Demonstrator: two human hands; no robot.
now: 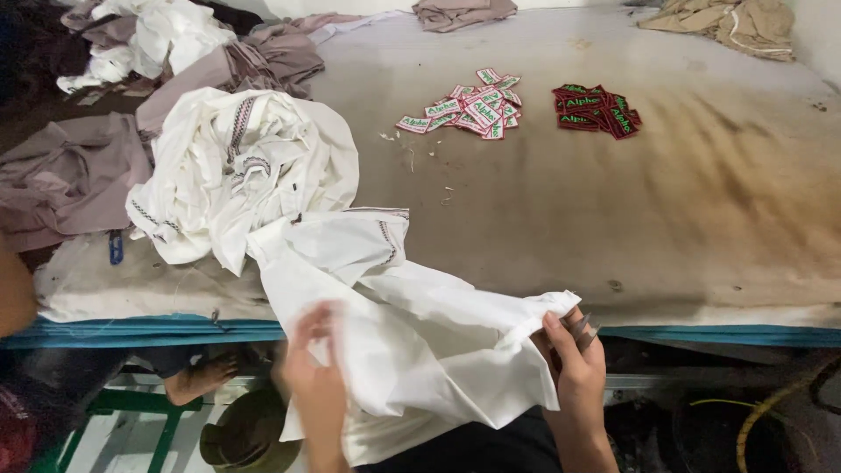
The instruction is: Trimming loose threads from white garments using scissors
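A white garment [394, 324] hangs over the near edge of a stained padded table [666, 201]. My left hand [314, 377], blurred, is against the garment's lower left part, fingers apart. My right hand [574, 368] pinches the garment's right corner and also holds small metal snips [585, 326]. The garment trails up into a crumpled heap of white clothes with dark embroidered trim [245, 166] on the table's left.
Pale-backed woven labels [469, 109] and dark red labels [598, 109] lie in two piles at mid-table. Mauve clothes [70, 175] are heaped at the left, beige ones [727, 22] at the far right. A bare foot [201, 378] and a round pot [245, 434] show below the table.
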